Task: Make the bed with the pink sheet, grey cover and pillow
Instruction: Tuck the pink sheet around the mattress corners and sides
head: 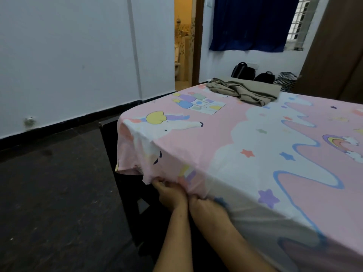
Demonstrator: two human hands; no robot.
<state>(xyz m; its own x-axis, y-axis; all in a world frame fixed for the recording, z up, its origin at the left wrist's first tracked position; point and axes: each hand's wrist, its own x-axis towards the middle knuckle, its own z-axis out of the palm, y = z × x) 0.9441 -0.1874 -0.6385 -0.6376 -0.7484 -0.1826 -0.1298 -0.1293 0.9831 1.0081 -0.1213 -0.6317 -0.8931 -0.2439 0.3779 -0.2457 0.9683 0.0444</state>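
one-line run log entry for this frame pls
phase: tucking sheet edge | left hand: gripping pink sheet hem at near corner | right hand: gripping hem beside it | grey cover: crumpled at far end | pillow: not visible

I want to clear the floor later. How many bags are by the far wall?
3, in a row under the window past the bed: a black backpack on the left, a lower black bag in the middle, a zigzag-patterned bag on the right. The bed may hide others.
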